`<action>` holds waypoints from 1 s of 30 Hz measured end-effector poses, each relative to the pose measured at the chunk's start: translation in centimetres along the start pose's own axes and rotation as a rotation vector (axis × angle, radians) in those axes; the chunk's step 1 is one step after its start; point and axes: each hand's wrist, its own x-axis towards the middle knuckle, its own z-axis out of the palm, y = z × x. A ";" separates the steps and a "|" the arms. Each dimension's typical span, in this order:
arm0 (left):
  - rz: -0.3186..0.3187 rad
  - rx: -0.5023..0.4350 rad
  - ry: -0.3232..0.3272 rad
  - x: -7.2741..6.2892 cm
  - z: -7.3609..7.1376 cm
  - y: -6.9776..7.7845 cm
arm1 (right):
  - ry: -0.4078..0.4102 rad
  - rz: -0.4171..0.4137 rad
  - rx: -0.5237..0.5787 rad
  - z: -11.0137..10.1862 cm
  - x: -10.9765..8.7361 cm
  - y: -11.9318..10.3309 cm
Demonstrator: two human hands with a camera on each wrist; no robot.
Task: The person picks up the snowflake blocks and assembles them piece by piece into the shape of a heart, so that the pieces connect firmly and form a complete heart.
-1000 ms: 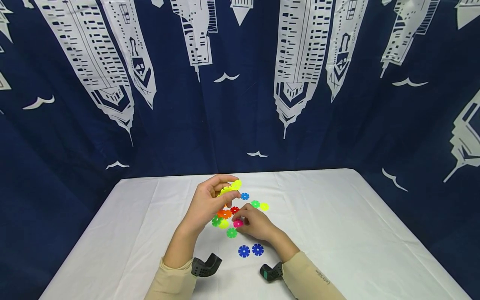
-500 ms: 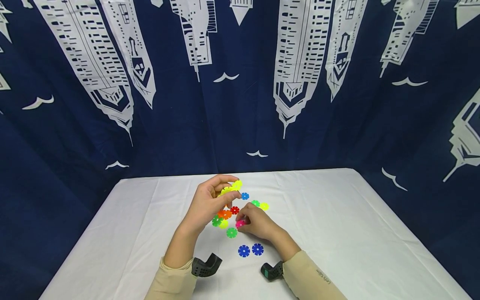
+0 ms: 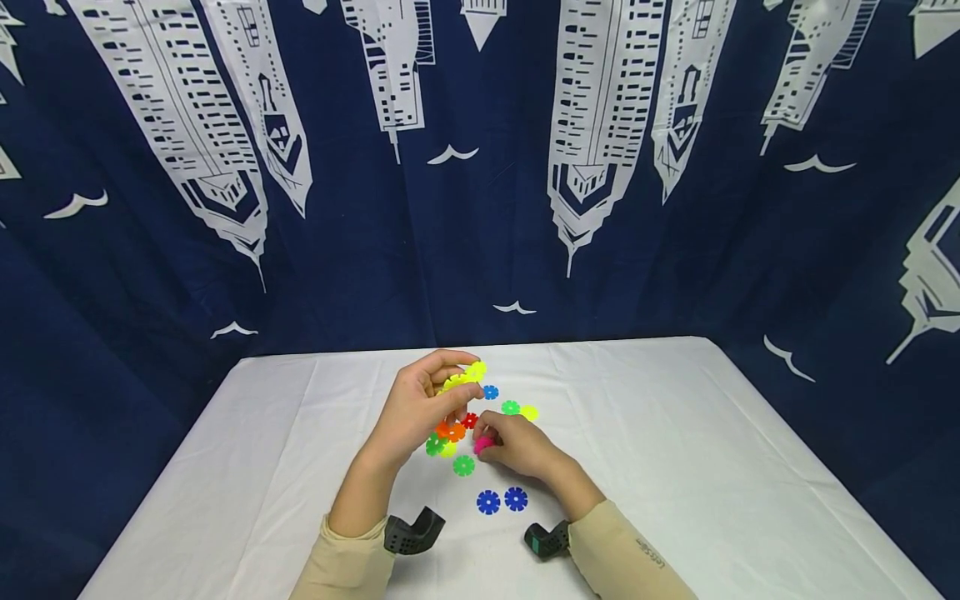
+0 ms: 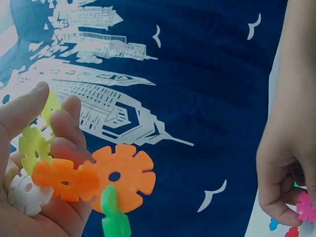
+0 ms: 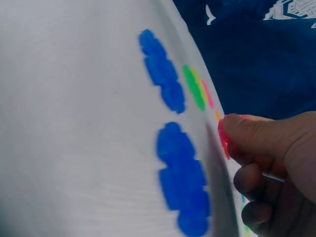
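Observation:
My left hand (image 3: 420,404) is raised over the table and grips a chain of linked flower-shaped plastic discs. In the left wrist view the chain shows yellow discs (image 4: 33,145), a white disc (image 4: 30,192), orange discs (image 4: 129,168) and a green disc (image 4: 114,219) slotted edge to edge. Close by on the right, my right hand (image 3: 521,446) pinches a pink notched disc (image 3: 483,447) between thumb and fingers, apart from the chain. The right wrist view shows only a sliver of this disc behind the thumb.
Two dark blue discs (image 3: 502,500) lie near the forearms. A loose green disc (image 3: 463,465) lies nearer the hands; red (image 3: 470,420), light blue (image 3: 491,392) and yellow (image 3: 529,412) ones lie farther back. A navy curtain (image 3: 480,250) hangs behind the white table (image 3: 675,467).
My right hand has drawn slightly right with the pink disc and turned it in its fingers. My left hand stays nearly in place; the chain's lower orange and green discs have shifted slightly.

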 end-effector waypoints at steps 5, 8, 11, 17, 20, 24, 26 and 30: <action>0.012 0.006 -0.012 -0.1 0.0 0.0 | 0.059 -0.025 0.056 -1.0 -0.1 -0.5; 0.027 0.008 -0.015 -0.2 0.0 0.0 | 0.120 -0.037 0.126 -2.1 -0.2 -1.2; 0.030 0.014 -0.017 -0.2 0.0 -0.1 | 0.184 -0.050 0.203 -3.4 -0.5 -2.1; 0.021 0.043 -0.030 -0.1 0.1 0.0 | 0.320 -0.103 0.291 -5.8 -1.4 -3.8; 0.017 0.055 -0.036 -0.1 0.2 0.0 | 0.389 -0.158 0.325 -6.7 -1.9 -4.7; 0.009 0.068 -0.041 -0.2 0.3 0.1 | 0.453 -0.257 0.410 -7.6 -2.7 -5.8; 0.007 0.074 -0.044 -0.2 0.4 0.1 | 0.482 -0.315 0.463 -7.9 -3.1 -6.3; 0.009 0.092 -0.048 -0.2 0.5 0.1 | 0.527 -0.415 0.540 -8.3 -3.6 -7.2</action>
